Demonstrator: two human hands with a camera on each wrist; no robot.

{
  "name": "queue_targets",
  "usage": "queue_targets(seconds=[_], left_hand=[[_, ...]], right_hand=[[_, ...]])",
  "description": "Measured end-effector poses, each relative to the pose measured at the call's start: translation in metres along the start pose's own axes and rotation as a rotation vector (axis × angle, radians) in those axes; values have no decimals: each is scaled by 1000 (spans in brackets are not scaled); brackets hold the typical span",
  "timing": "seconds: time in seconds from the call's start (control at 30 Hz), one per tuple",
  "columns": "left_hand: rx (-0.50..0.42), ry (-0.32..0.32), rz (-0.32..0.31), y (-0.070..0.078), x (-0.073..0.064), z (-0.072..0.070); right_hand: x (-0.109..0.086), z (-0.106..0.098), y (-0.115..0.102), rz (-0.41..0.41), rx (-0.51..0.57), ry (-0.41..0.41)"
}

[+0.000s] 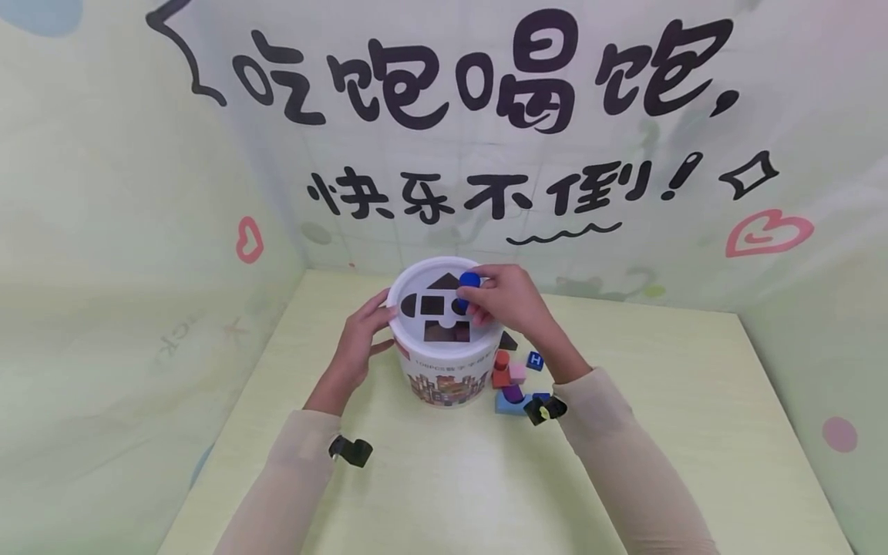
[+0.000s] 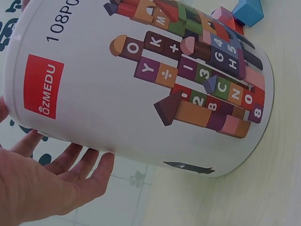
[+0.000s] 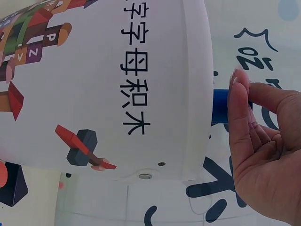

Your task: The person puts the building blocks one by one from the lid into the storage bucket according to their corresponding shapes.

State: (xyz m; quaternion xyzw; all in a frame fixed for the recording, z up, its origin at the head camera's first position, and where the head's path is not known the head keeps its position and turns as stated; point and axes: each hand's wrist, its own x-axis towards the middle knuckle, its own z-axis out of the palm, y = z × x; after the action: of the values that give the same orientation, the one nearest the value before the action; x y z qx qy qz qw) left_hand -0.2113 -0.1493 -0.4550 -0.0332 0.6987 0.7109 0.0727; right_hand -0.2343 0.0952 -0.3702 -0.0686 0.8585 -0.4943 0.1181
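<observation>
A white bucket (image 1: 444, 370) printed with toy blocks stands on the table, its lid (image 1: 415, 281) cut with dark shaped holes. My right hand (image 1: 509, 301) pinches a blue cylinder block (image 1: 469, 279) upright over the round hole at the lid's right side. In the right wrist view the blue cylinder (image 3: 220, 106) shows between thumb and fingers, its lower end hidden behind the lid's rim. Against the bucket's left side rests my left hand (image 1: 361, 339), fingers spread along the rim and wall. The left wrist view has those fingers (image 2: 96, 176) touching the printed wall.
Right of the bucket lie loose blocks: a red one (image 1: 501, 376), a pink one (image 1: 516, 374), a blue one marked H (image 1: 534, 360), a purple one (image 1: 512, 394) and a light blue arch (image 1: 509, 404). Printed cloth walls (image 1: 444, 154) enclose the table's back and sides.
</observation>
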Motion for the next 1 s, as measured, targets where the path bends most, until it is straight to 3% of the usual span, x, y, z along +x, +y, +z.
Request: queue_targets(seconds=[0.37, 1.0], left_hand=[[-3, 0, 2, 0, 1, 1], [6, 1, 3, -1, 1, 0]], right_hand=[[-1, 3, -1, 7, -21, -23], [-3, -25, 19, 54, 132, 42]])
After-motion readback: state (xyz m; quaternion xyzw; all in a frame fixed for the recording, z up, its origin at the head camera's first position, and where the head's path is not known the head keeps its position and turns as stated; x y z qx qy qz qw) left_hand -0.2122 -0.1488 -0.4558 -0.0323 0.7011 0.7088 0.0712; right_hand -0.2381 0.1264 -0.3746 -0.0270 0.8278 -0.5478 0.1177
